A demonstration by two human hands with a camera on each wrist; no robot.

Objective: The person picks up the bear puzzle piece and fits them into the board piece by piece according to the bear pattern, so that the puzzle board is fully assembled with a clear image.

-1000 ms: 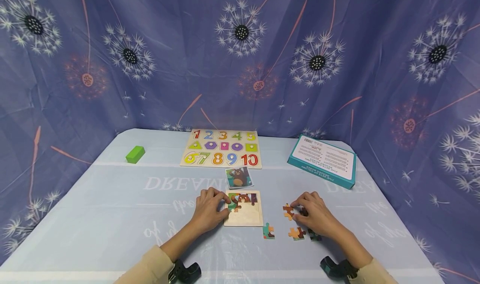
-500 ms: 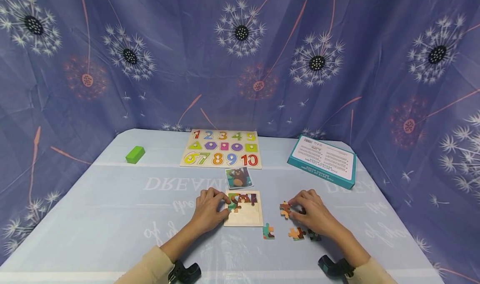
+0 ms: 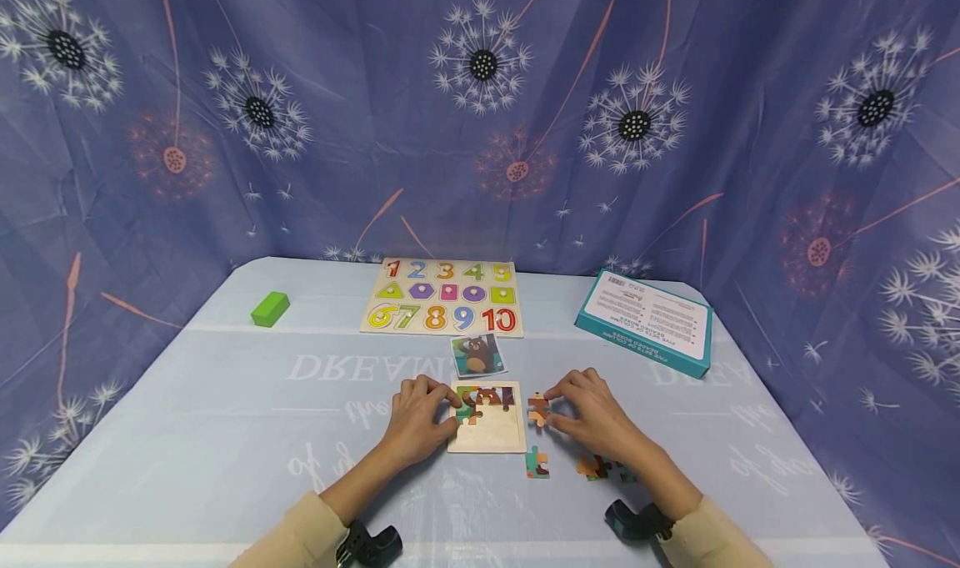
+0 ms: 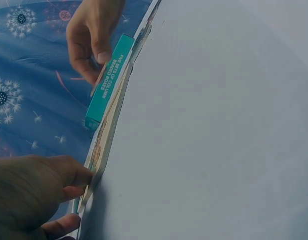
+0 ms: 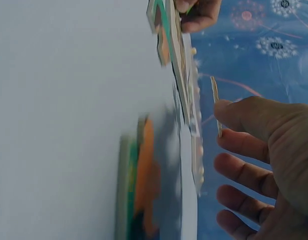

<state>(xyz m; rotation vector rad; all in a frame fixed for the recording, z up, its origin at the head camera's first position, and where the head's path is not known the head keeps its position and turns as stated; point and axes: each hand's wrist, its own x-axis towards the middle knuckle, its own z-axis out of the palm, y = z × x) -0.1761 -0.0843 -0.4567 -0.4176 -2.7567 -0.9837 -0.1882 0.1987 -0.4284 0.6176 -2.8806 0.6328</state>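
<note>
A wooden puzzle tray [image 3: 495,439] lies near the table's front, its top row filled with bear-picture pieces. My left hand [image 3: 448,403] grips the tray's left edge, thumb and fingers curled at it; the left wrist view shows this hand [image 4: 69,182] pinching the tray edge [image 4: 108,135]. My right hand [image 3: 551,407] pinches an orange-brown puzzle piece [image 3: 537,410] just off the tray's right edge. In the right wrist view the piece [image 5: 216,105] shows edge-on at my thumb tip, close to the tray [image 5: 176,65].
Loose pieces [image 3: 536,462] [image 3: 592,467] lie right of the tray. A bear picture card [image 3: 477,355] sits behind it, then a number board [image 3: 446,297]. A teal box [image 3: 645,322] is at the back right, a green block [image 3: 271,309] at the back left.
My right hand has carried the orange-brown piece leftward from the loose pieces to the tray's right edge. My left hand has stayed on the tray.
</note>
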